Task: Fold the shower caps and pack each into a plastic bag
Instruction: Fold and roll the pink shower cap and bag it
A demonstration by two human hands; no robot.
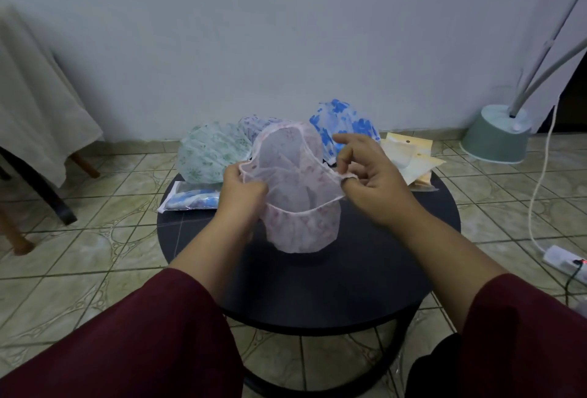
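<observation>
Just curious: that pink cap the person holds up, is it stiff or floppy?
Probably floppy: the pink cap sags below its rim, held by the left hand and right hand. Likely very light, being thin and see-through. It would probably crumple, not roll.

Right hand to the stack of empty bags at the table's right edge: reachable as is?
Probably yes, once freed. The right hand pinches the pink cap's rim, and the empty bags lie just beyond it with nothing between them.
</observation>
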